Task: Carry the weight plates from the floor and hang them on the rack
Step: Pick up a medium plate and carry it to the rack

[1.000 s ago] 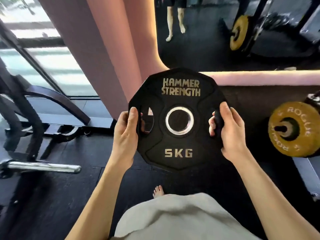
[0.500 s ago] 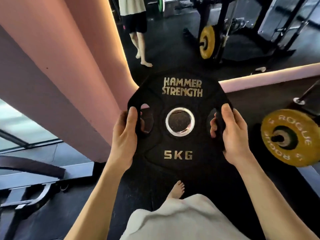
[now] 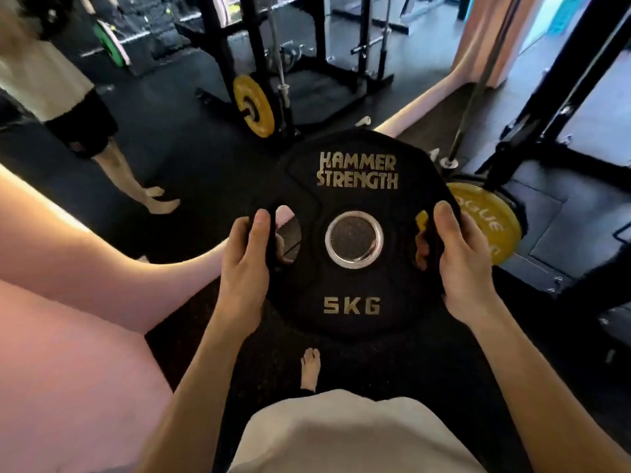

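Holding the black plate (image 3: 355, 240) tight with your left hand (image 3: 244, 268) and right hand (image 3: 464, 264), you are carrying it; next, line its hole up with a rack peg near the yellow plate (image 3: 485, 223).

A black weight plate (image 3: 355, 240) marked HAMMER STRENGTH and 5KG is held upright in front of the body, off the dark floor (image 3: 191, 158). The left hand (image 3: 246, 264) grips its left handle slot, thumb on the face; the right hand (image 3: 461, 264) grips the right slot likewise. Just behind the plate's right edge a yellow plate (image 3: 485, 223) sits on a black rack (image 3: 546, 138). Another yellow plate (image 3: 254, 105) hangs on a farther rack (image 3: 239, 42), seemingly a mirror reflection. A bare foot (image 3: 310, 370) stands below the plate. A second person's legs (image 3: 136, 179) are at left.
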